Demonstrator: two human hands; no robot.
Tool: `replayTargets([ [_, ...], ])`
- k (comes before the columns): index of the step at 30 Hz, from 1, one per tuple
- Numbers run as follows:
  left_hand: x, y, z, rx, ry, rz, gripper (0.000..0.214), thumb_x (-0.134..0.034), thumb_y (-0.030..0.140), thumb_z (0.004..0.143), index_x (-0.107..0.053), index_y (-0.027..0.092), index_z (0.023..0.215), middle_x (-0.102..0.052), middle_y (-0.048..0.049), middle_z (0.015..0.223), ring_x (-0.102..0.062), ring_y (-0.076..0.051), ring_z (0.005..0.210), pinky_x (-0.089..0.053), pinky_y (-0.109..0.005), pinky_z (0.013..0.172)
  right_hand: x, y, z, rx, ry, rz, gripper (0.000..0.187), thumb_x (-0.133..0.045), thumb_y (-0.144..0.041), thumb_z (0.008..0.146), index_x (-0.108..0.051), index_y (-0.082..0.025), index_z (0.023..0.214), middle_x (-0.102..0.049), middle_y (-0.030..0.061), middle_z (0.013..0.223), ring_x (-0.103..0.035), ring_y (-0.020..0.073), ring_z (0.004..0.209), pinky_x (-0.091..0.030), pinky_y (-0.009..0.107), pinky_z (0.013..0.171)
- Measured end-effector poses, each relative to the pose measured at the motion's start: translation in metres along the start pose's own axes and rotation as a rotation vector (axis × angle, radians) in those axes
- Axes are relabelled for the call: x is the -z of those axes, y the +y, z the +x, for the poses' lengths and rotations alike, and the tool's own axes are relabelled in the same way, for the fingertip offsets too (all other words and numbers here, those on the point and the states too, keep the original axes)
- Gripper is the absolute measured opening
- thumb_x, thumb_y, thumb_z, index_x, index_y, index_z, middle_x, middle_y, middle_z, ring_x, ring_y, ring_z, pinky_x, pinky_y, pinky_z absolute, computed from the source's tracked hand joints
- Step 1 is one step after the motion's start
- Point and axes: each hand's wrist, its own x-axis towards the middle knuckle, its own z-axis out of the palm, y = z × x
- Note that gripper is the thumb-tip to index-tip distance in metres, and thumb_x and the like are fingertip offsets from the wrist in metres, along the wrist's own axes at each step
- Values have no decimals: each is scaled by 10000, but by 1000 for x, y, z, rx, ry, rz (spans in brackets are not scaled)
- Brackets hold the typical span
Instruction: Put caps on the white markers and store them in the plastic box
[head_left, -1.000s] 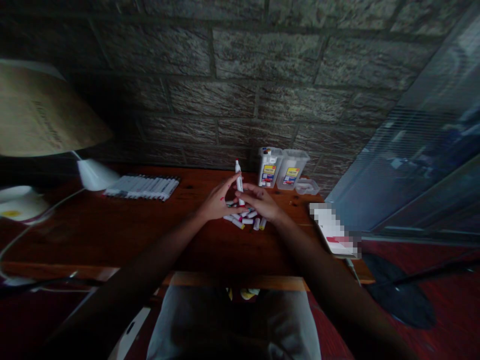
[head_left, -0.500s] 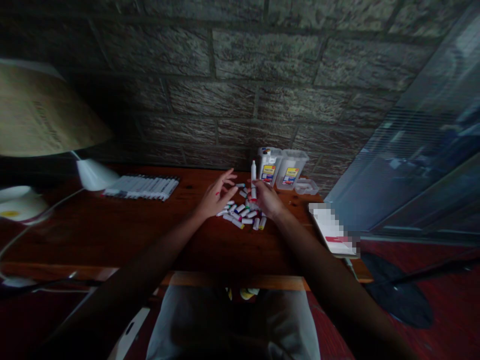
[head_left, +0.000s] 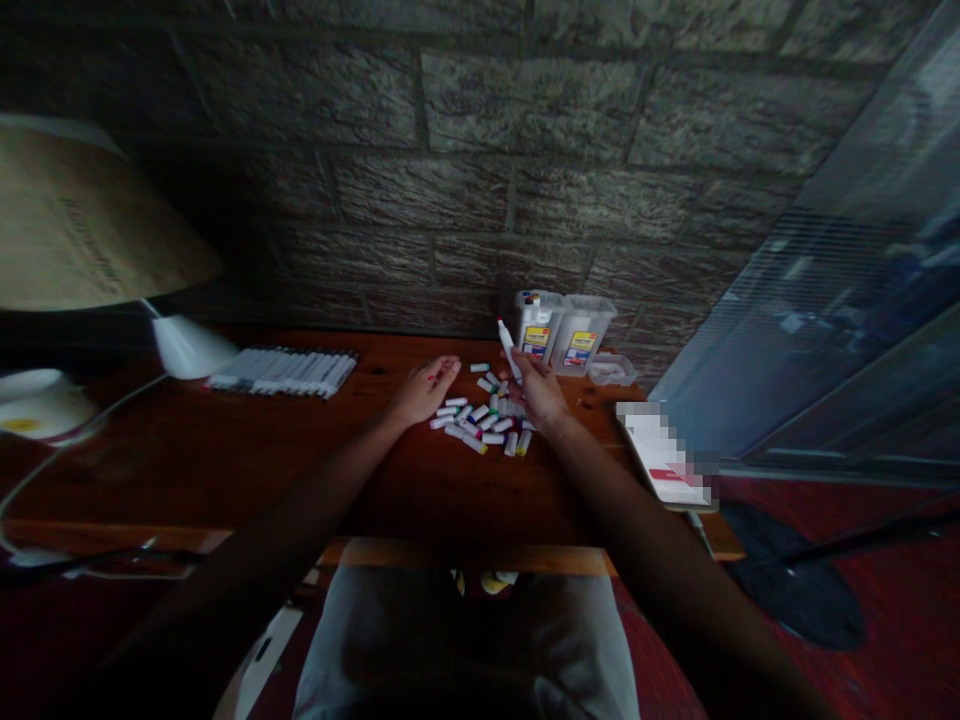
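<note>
My right hand is closed round a white marker and holds it tilted, its tip up near the left of two clear tubs. My left hand rests open on the wooden desk, fingers stretched toward a scatter of several loose marker caps that lies between both hands. The second tub stands just to the right of the first, against the brick wall.
A row of several markers lies at the back left of the desk. A lamp with a tan shade stands far left. A clear lid and a booklet lie to the right. A fan base sits on the floor.
The marker passed into my right hand alone and moved right and back toward the tubs. My left hand let go, opened and dropped to the desk beside the caps.
</note>
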Motion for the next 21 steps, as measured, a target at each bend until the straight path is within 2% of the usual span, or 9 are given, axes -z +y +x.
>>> replayTargets([
  [2, 0, 1, 0, -19, -8, -6, 447, -375, 497, 965, -639, 192, 1157, -693, -93, 1183, -644, -224, 1098, -497, -351, 954, -1, -1, -1, 4, 1, -9, 409, -657, -558, 770, -621, -191, 946, -495, -62, 563, -269, 26, 367, -162, 174, 323],
  [7, 1, 3, 0, -39, -19, -18, 465, -355, 506, 968, -664, 188, 1109, -712, -85, 1144, -651, -227, 1085, -494, -344, 957, -1, -5, -3, 55, -3, -19, 482, -587, -663, 785, -632, -208, 937, -306, -91, 479, -217, 38, 352, -138, 177, 304],
  [11, 2, 4, 0, -19, -35, -26, 464, -360, 504, 967, -668, 185, 1105, -716, -90, 1130, -656, -234, 1076, -486, -353, 964, 0, -6, -3, 41, 33, -52, 514, -636, -693, 729, -603, -187, 812, -395, -66, 499, -248, 35, 352, -152, 188, 284],
  [15, 3, 5, 0, -13, -49, -18, 471, -343, 501, 972, -665, 183, 1101, -719, -93, 1116, -657, -241, 1070, -480, -368, 963, -1, -5, -4, 64, 8, -91, 534, -659, -686, 708, -625, -162, 803, -486, -41, 551, -271, 24, 354, -165, 189, 282],
  [21, 3, 4, 0, -18, -47, -31, 500, -308, 520, 977, -666, 189, 1088, -728, -80, 1085, -664, -226, 1050, -481, -349, 960, -4, -8, -9, 52, -18, -99, 485, -585, -638, 799, -656, -172, 909, -321, -82, 468, -215, 35, 353, -149, 189, 302],
])
